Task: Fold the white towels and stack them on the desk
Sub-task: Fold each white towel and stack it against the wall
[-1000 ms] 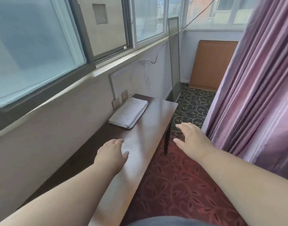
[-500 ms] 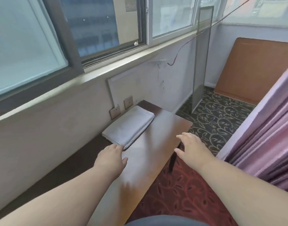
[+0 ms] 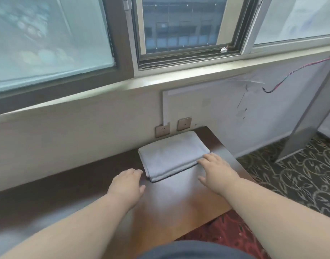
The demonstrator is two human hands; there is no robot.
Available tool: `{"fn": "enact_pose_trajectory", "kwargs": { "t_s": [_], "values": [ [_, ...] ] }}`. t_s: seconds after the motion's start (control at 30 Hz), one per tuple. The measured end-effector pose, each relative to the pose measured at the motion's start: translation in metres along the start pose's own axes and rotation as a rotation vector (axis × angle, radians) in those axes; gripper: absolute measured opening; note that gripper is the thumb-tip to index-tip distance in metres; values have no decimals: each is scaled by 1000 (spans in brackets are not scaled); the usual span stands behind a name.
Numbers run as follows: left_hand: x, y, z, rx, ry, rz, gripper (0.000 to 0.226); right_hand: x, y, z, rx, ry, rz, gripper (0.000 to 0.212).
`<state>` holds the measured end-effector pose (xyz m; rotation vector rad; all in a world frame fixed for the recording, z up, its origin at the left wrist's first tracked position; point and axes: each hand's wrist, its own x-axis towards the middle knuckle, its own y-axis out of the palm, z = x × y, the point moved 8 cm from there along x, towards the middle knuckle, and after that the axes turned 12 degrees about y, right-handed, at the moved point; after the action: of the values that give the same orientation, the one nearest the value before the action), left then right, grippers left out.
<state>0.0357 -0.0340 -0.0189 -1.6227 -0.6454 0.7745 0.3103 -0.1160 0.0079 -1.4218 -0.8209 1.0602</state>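
One folded white terry towel [image 3: 172, 156] lying flat at frame centre on the dark brown glossy wooden worktop [image 3: 179, 202], back edge close under the two metal wall sockets [image 3: 162, 130]. Already squared into a neat rectangle, several layers visible along the near edge, so at least one fold-and-place seemingly done; no other towels in view, so what is left to fold cannot be told. Left hand [image 3: 127, 185] at lower centre-left, fingers relaxed and slightly bent, hovering just beside the near left corner, holding nothing. Right hand [image 3: 215, 170] spread, fingertips [image 3: 207, 157] at the near right edge, apparently touching without gripping. Cloth soft, matte, faintly napped; worktop hard, smooth, reflective. Below right, patterned carpet [image 3: 291, 174], dark with pale scrolls.
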Motion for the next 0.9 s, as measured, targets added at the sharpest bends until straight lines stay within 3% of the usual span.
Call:
{"fn": "enact_pose_trajectory", "kwargs": {
  "t_s": [0.3, 0.7, 0.9],
  "values": [
    [91, 10, 13, 63, -16, 110, 48, 98, 22, -6, -19, -19, 113, 57],
    [170, 106, -42, -19, -32, 212, 45, 194, 113, -32, -94, -222, 241, 44],
    [173, 122, -44, -1, -85, 158, 29, 210, 134, -39, -113, -326, 115, 30]
  ]
}}
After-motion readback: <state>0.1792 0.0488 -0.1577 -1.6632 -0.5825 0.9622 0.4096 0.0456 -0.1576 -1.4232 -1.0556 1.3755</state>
